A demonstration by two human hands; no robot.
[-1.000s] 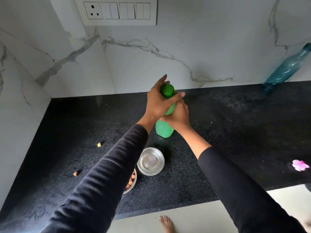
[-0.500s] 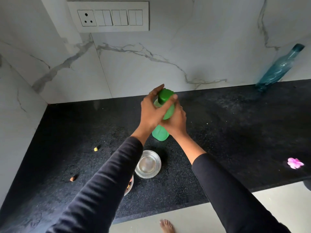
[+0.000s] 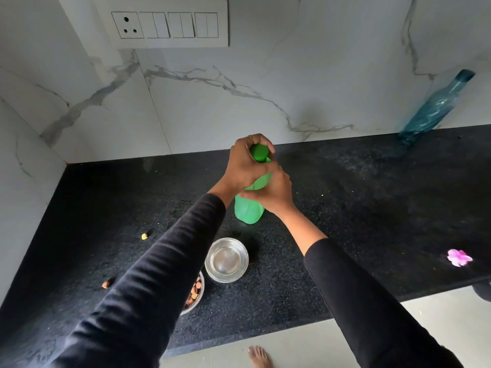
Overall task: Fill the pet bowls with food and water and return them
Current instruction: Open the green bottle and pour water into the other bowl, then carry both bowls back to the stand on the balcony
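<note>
Standing barefoot at the black granite counter (image 3: pixel 358 208), the person has one foot (image 3: pixel 259 355) showing on the tiled floor just below the counter edge. Nearest on the counter, half hidden under the left sleeve, sits the steel food bowl (image 3: pixel 196 293) with brown kibble in it; touching or just beside it, a little farther in, is the glass water bowl (image 3: pixel 226 259), which looks to hold clear water, though how full is hard to tell. Two stray bits of kibble (image 3: pixel 144 236) lie apart to the left, and a pink flower (image 3: pixel 459 257) lies far right. Beyond the bowls the green bottle (image 3: pixel 248 211) stands upright on the counter: the right hand (image 3: pixel 273 193) has its fingers wrapped round the body, and the left hand (image 3: pixel 245 162) has its fingers curled over the green cap (image 3: pixel 259 152), apparently twisting it. Farthest back, a blue bottle (image 3: pixel 435 107) leans at the marble wall, under a switch panel (image 3: pixel 162 22). The risk I judge here: squeezing the soft bottle while the cap is loose could push water out onto the counter, and the left forearm hangs right over the food bowl, so a careless drop of the elbow could knock kibble out or nudge the glass bowl and slop its water.
</note>
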